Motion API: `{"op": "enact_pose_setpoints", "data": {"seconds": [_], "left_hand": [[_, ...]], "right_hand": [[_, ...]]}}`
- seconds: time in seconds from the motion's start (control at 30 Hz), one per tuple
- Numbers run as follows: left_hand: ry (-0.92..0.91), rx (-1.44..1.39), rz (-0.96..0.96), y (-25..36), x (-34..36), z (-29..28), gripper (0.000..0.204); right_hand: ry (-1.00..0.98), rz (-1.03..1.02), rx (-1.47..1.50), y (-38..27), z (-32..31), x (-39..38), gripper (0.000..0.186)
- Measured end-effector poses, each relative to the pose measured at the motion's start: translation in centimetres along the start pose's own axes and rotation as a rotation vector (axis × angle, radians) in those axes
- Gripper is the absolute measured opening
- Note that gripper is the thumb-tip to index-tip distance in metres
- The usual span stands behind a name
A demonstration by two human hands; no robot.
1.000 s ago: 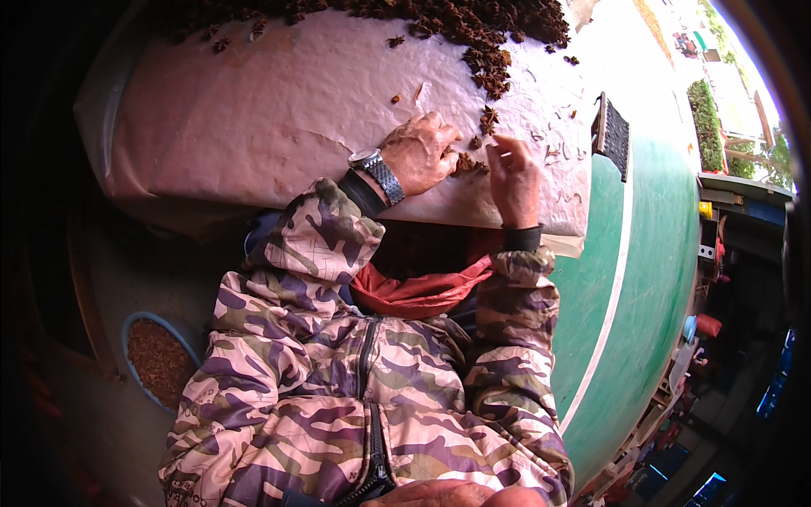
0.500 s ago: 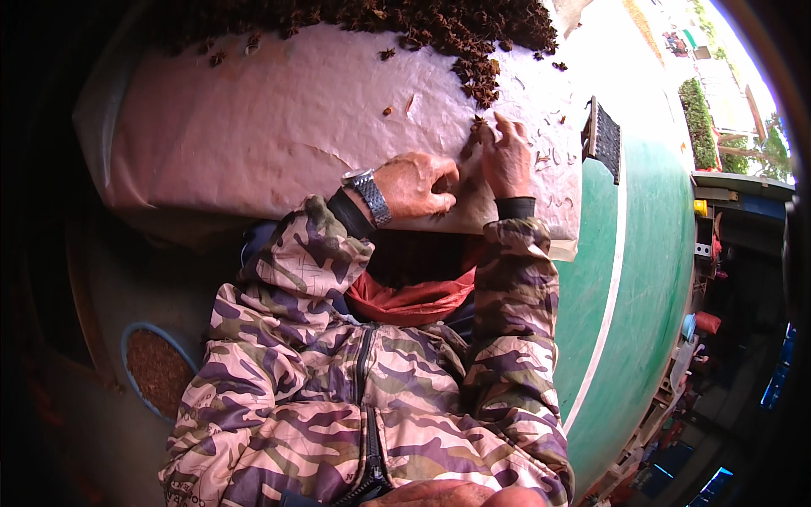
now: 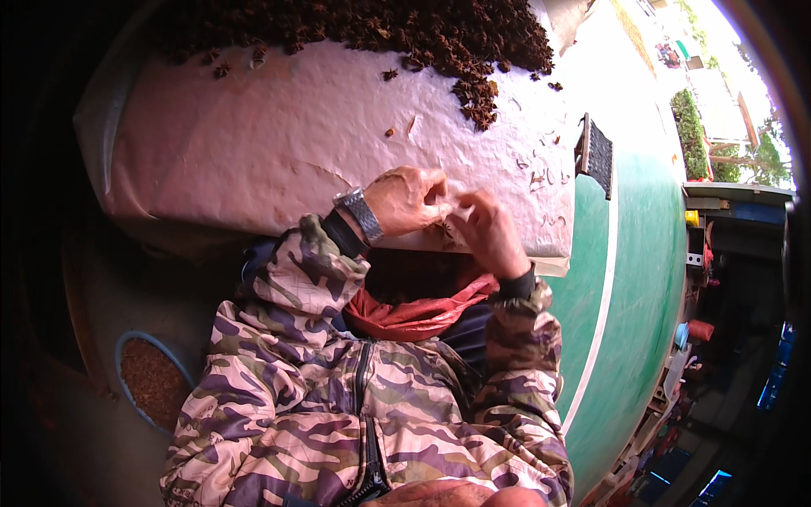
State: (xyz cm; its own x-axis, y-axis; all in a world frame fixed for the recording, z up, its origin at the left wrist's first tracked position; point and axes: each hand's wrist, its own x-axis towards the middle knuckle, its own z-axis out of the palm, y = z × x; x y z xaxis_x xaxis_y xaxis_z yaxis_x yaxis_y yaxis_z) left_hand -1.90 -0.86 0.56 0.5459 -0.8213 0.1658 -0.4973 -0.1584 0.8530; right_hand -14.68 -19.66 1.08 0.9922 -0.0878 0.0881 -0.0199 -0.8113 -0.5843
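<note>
Near the front edge of the white sheet-covered table (image 3: pixel 211 118), my left hand (image 3: pixel 405 198), a watch on its wrist, curls its fingers; what they hold is hidden. My right hand (image 3: pixel 492 232) is beside it, bent fingers blurred near the left one's fingertips, contents unclear. A small brown star anise (image 3: pixel 446 231) shows at the edge just below the hands. A dark heap of star anise (image 3: pixel 355 24) covers the back of the table, with a short trail coming forward. An open red sack (image 3: pixel 405 317) sits below the edge, under my hands, its inside dark.
A blue tub (image 3: pixel 155 380) of brown bits stands on the floor at lower left. A green surface with a white line (image 3: pixel 642 279) lies at right, with a black grate-like panel (image 3: pixel 596 154) beside the table. Assorted items (image 3: pixel 698 329) line its far side.
My right hand has come down and leftward from the trail to the front edge, over the sack. The front of the anise trail is shorter. My left hand stays near the edge, shifted slightly left.
</note>
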Motion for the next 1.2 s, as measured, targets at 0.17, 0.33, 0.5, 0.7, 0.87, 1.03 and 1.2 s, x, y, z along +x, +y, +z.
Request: {"op": "enact_pose_setpoints", "data": {"seconds": [0.17,0.33,0.5,0.7,0.87,1.03,1.2], "left_hand": [[0.092,0.274,0.132,-0.2,0.5,2.1,0.048],[-0.127,0.098,0.179,1.1,0.5,3.5,0.034],[-0.1,0.041,0.092,0.4,0.2,2.1,0.03],[0.065,0.156,-0.029,-1.3,0.7,-0.4,0.025],[0.114,0.157,-0.028,-2.3,1.0,-0.9,0.025],[0.119,0.19,-0.047,-2.7,1.1,-0.8,0.024],[0.107,0.163,-0.067,-1.8,0.9,-1.0,0.024]], "right_hand": [[0.475,-0.081,-0.239,4.7,-1.7,12.6,0.05],[0.401,0.005,-0.218,8.2,-2.3,20.1,0.068],[0.364,-0.254,-0.296,4.5,1.2,15.7,0.054],[0.304,-0.203,-0.355,1.1,2.5,6.8,0.05],[0.306,-0.246,-0.326,-1.9,2.9,2.6,0.044],[0.383,-0.233,-0.136,0.3,2.0,4.6,0.037],[0.533,-0.05,-0.246,6.3,-1.1,12.6,0.032]]}}
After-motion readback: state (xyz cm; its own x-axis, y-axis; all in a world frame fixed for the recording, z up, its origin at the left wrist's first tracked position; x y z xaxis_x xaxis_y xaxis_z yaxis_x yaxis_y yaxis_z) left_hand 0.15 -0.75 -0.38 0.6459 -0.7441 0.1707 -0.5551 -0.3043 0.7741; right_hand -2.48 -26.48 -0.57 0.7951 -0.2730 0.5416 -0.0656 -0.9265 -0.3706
